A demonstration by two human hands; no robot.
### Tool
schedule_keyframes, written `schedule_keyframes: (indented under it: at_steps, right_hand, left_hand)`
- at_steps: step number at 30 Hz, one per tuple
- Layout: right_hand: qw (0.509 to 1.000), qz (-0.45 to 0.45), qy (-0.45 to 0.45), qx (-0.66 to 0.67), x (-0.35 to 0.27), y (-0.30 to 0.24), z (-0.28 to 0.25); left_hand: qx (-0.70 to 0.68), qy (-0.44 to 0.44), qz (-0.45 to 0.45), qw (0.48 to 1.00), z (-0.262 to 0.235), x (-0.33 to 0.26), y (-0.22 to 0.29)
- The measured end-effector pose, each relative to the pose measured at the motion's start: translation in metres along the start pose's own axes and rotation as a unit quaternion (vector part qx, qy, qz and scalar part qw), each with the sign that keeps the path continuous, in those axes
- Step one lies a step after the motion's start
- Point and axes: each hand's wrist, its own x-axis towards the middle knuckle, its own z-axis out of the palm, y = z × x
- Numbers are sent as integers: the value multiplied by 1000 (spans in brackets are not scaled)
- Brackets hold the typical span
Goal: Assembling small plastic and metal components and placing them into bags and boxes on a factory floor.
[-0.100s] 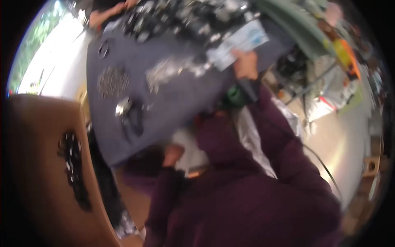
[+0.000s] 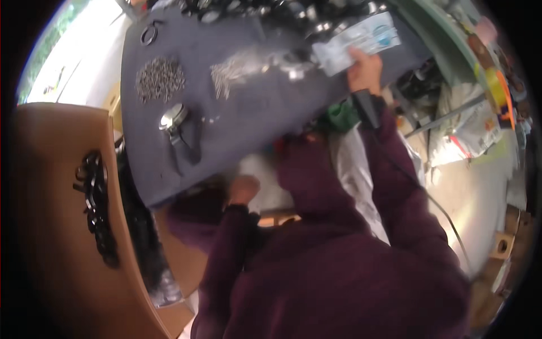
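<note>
My right hand grips a flat white-and-blue plastic packet by its near edge, above the right part of the grey table. A dark object with a thin cord lies against that wrist. Below the table's near edge, my left hand is curled closed beside a pale surface; its fingers are blurred and anything in them is hidden. On the table's left part lies a wristwatch with a dark strap. Behind it sits a pile of small metal pins, with a looser spread of pins to its right.
Many dark watches are heaped along the far edge. A dark ring-shaped strap lies at the far left corner. Left of the table stands a cardboard box with black straps on it. A green thing sits by my right forearm.
The view has swung, so the table and its contents sit higher in the picture. Another person's hands at the far left have left the view. My right hand still holds the packet.
</note>
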Motion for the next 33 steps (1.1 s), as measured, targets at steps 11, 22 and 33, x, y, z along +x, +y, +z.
schedule_keyframes:
  at_steps: [11, 22, 33]
  right_hand:
    - [994, -78, -70, 19, -13, 18, 7]
    - [989, -83, -50, -111, -18, 15, -18]
    - [970, -104, -30, -218, -13, 11, -24]
  left_hand:
    - [-5, -83, -139, 987, 125, 12, 2]
    - [-243, -231, -173, 926, 181, -46, 65]
    - [-440, -277, -154, 840, 212, -56, 113]
